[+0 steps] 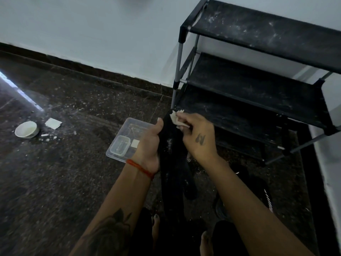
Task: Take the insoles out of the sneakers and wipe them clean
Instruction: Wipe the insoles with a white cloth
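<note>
Bare feet (156,225) are showing at the bottom edge, on the dark speckled floor (55,172). Above them, the left hand (149,145) is closing its grip around a black insole (171,163), holding it upright. The right hand (197,135) is pinching a crumpled white wipe (175,118) against the insole's top end. A black sneaker (262,191) is lying to the right. Farther off, a clear plastic tray (127,130), a white bowl (26,129) and a dusty black shoe rack (258,85) are standing.

Two hands (149,145) (198,137) — one insole (171,159), one bowl (26,129), one tray (127,137).
</note>
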Tool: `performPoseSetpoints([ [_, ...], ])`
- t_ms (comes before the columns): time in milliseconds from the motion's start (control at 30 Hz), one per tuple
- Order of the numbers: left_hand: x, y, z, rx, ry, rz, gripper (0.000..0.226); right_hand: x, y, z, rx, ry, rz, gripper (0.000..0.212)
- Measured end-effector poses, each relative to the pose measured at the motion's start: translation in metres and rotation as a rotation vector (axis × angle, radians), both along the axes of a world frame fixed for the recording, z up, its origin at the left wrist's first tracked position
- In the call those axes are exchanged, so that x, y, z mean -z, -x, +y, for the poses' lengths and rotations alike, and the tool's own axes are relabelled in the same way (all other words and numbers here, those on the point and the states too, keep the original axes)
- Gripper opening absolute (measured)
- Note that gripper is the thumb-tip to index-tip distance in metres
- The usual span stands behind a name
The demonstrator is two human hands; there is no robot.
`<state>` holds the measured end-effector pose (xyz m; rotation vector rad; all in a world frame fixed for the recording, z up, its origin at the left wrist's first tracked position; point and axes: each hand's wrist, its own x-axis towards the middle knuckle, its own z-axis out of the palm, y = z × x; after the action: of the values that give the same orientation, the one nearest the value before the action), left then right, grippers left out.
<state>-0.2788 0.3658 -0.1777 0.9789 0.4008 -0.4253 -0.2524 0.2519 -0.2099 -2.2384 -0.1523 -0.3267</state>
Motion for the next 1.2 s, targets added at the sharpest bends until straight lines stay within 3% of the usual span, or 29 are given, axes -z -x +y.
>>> performPoseSetpoints([
  [200, 0.008, -0.002, 0.003, -0.049, 0.035, 0.022, 0.057, 0.0, 0.006, 0.007, -0.316, -0.119, -0.006, 0.029],
  [300, 0.008, -0.003, 0.004, -0.024, 0.058, 0.034, 0.06, -0.005, 0.003, -0.007, -0.377, -0.058, 0.067, 0.033],
  [367, 0.008, -0.004, 0.004, 0.003, 0.089, 0.059, 0.063, -0.007, 0.0, -0.016, -0.306, -0.004, 0.056, 0.038],
  [467, 0.007, -0.006, 0.006, 0.026, 0.115, 0.092, 0.062, -0.007, -0.004, -0.02, -0.033, -0.092, -0.062, 0.04],
  [533, 0.004, -0.004, 0.004, 0.043, 0.081, 0.057, 0.06, -0.006, -0.004, -0.016, 0.037, -0.108, -0.024, 0.038],
  [667, 0.009, -0.004, -0.002, -0.002, -0.054, -0.034, 0.053, 0.003, 0.003, 0.002, -0.072, -0.024, 0.006, 0.032],
  [900, 0.016, -0.009, 0.006, -0.006, -0.002, 0.051, 0.065, -0.001, 0.002, -0.007, -0.372, 0.005, 0.015, 0.035],
  [1000, 0.018, -0.01, 0.007, -0.015, 0.07, 0.107, 0.068, 0.001, -0.002, -0.02, -0.241, 0.083, -0.015, 0.033],
  [1100, 0.014, -0.009, 0.009, 0.001, 0.09, 0.124, 0.065, -0.001, -0.004, -0.021, 0.007, -0.097, -0.022, 0.034],
  [1200, 0.014, -0.007, 0.004, 0.011, 0.016, 0.047, 0.06, -0.005, 0.0, -0.005, -0.035, -0.124, 0.041, 0.035],
])
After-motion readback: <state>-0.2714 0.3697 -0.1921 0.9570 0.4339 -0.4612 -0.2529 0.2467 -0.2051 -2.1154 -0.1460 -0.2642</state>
